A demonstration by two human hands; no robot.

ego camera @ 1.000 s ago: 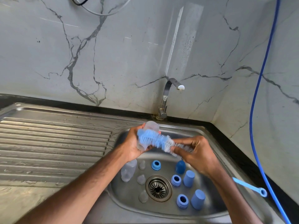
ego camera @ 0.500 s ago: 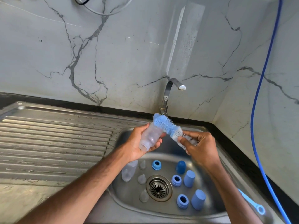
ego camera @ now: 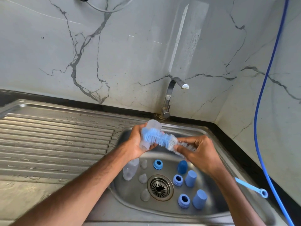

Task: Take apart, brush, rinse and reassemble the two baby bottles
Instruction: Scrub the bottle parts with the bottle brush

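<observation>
Grey-veined marble walls meet in a corner above the black worktop, a steel tap at its rear edge, a wet ribbed drainboard at left.

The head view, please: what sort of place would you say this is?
Most likely a home kitchen: a stainless steel sink with a ribbed drainboard, a tap behind it, and a marble-look wall.
</observation>
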